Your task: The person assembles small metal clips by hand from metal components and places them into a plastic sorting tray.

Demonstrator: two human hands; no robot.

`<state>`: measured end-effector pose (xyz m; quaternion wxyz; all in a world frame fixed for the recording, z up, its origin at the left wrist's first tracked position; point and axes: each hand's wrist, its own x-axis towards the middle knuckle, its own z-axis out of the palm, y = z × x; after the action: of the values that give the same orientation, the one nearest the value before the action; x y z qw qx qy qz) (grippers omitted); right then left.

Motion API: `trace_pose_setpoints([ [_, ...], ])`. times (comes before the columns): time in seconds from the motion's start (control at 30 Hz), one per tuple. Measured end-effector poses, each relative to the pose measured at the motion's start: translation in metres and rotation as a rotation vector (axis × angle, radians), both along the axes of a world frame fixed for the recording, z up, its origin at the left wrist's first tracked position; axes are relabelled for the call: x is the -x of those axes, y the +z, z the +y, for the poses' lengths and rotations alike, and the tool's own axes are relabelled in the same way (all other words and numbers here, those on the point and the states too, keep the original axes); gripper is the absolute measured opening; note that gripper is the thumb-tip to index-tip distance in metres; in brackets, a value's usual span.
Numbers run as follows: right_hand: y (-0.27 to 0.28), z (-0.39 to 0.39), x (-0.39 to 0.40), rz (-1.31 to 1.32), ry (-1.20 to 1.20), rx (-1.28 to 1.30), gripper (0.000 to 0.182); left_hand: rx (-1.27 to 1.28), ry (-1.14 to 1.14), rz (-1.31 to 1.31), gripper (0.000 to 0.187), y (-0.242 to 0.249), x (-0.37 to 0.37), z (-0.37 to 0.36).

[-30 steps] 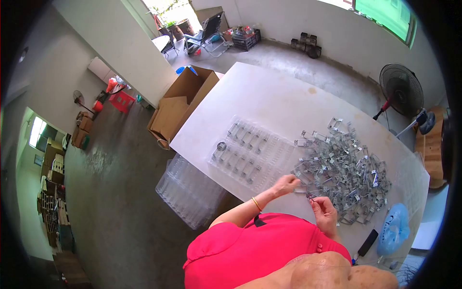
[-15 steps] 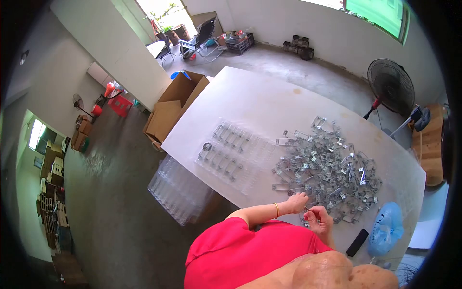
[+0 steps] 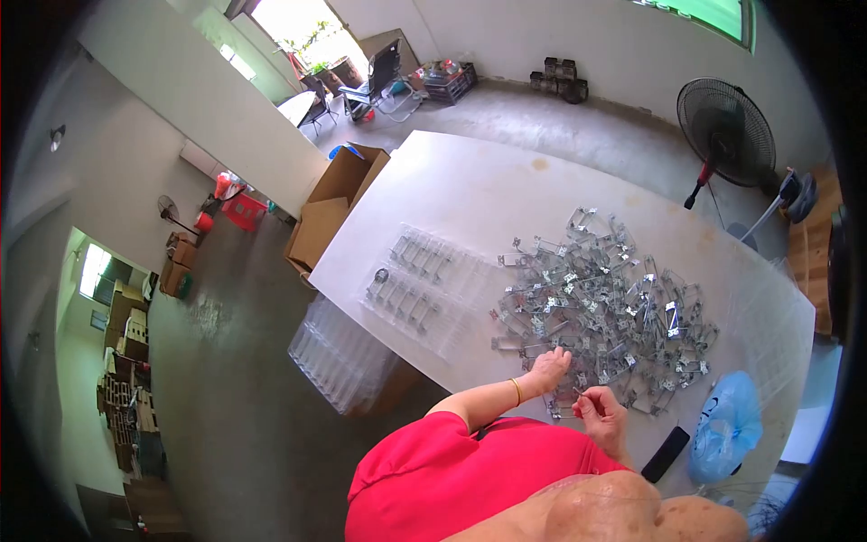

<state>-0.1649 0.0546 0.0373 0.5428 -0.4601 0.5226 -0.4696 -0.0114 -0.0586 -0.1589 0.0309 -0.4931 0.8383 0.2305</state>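
A large heap of small shiny metal brackets (image 3: 623, 312) is spread over the white table. My left hand (image 3: 547, 369), with a yellow bracelet at the wrist, is at the near edge of this heap. Its fingers are curled down against the brackets; whatever lies between them is too small to make out. Just to the right and nearer my body, my right hand (image 3: 603, 419) is closed in a pinch on a metal bracket, mostly hidden by the fingers. Left of the heap, clear plastic trays (image 3: 411, 280) lie flat, with several brackets set in their slots.
A black phone-like object (image 3: 666, 454) and a blue plastic bag (image 3: 725, 426) are at the table's right side. Stacked clear trays (image 3: 336, 357) stand beside the left edge. Beyond are an open cardboard box (image 3: 325, 221) and a standing fan (image 3: 725, 131).
My left hand has moved away from my right hand, up and left to the heap's edge. My right hand stays in its pinch. The whole view has shifted slightly.
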Motion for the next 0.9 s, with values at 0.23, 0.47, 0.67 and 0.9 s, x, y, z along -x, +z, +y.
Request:
trace_pose_setpoints([
  [0.23,-0.008,-0.01,0.02,-0.004,0.014,0.003,0.002,0.114,-0.064,-0.02,0.015,0.001,0.008,0.008],
  [0.47,-0.037,-0.029,0.036,-0.01,-0.082,-0.029,0.004,0.405,-0.117,0.27,0.013,0.023,0.014,0.002],
  [0.67,-0.052,-0.045,0.045,-0.022,-0.18,-0.126,0.004,0.306,-0.144,0.204,0.012,0.025,0.018,-0.015],
  [0.9,-0.068,-0.056,0.052,0.133,-0.191,-0.075,0.005,-0.045,0.095,0.365,0.013,0.032,0.022,-0.016],
])
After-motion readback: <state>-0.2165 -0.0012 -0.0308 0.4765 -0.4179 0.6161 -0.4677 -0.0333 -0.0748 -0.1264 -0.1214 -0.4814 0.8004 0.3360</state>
